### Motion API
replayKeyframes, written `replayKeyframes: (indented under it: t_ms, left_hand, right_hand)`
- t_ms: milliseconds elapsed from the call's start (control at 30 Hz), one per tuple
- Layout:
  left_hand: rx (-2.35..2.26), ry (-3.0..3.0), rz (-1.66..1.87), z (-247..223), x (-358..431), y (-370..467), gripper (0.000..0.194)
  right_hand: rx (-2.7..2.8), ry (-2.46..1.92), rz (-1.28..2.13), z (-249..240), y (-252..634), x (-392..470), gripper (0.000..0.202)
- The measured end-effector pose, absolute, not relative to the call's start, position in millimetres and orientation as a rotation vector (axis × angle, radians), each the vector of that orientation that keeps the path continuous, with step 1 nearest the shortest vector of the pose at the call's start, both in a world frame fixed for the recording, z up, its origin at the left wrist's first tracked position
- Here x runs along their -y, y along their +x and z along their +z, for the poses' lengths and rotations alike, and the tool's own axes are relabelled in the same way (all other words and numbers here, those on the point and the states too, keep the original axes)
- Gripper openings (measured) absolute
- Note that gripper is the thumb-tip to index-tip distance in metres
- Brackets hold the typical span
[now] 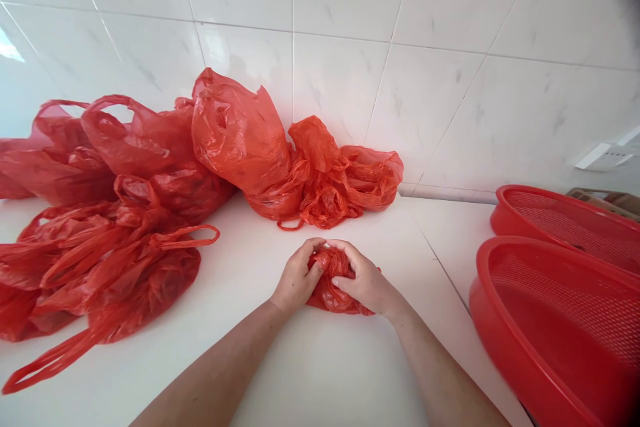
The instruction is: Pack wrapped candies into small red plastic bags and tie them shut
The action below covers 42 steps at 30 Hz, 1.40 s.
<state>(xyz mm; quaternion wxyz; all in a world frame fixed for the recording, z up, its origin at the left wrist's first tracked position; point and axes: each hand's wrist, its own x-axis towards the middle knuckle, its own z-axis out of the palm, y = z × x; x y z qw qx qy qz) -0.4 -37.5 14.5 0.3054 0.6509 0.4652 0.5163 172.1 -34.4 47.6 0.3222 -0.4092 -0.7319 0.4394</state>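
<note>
A small crumpled red plastic bag (336, 290) lies on the white table (320, 373) near the middle of the head view. My left hand (300, 273) grips its left side, with the thumb on top of the plastic. On the right side my right hand (364, 280) curls round the same bag, its thumb also on the crumpled top. The fingertips of both hands nearly meet at the bag's far edge. What the bag holds, if anything, is hidden.
Several red plastic bags (240, 140) are heaped along the tiled wall (340, 0) and down the left side, some with loose handles. Two red mesh baskets (530, 307) stand at the right. A white socket (605, 157) is on the wall.
</note>
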Motion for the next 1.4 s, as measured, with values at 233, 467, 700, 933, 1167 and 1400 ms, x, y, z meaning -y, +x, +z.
replayKeyframes:
  t_ms: [233, 467, 700, 933, 1167, 1400]
  left_hand:
    - [-1.357, 1.72, 1.315, 9, 35, -2, 0.023]
    - [-1.416, 1.806, 1.412, 9, 36, -2, 0.025]
    - [-1.391, 1.822, 1.401, 13, 39, -2, 0.025]
    - [-1.303, 1.914, 1.317, 17, 41, -1, 0.04]
    - [-1.372, 1.811, 1.261, 13, 39, 1, 0.025]
    - [-1.382, 1.75, 1.274, 13, 39, 1, 0.022]
  right_hand:
    - [1.872, -1.269, 0.83, 36, 169, 27, 0.054]
    - [1.827, -1.242, 0.733, 26, 166, 21, 0.025]
    - [1.816, -1.21, 0.872, 29, 165, 24, 0.021]
    - [1.812, -1.207, 0.848, 29, 164, 25, 0.026]
    - [1.826, -1.199, 0.818, 26, 164, 26, 0.032]
    - [1.848, -1.173, 0.798, 26, 164, 25, 0.036]
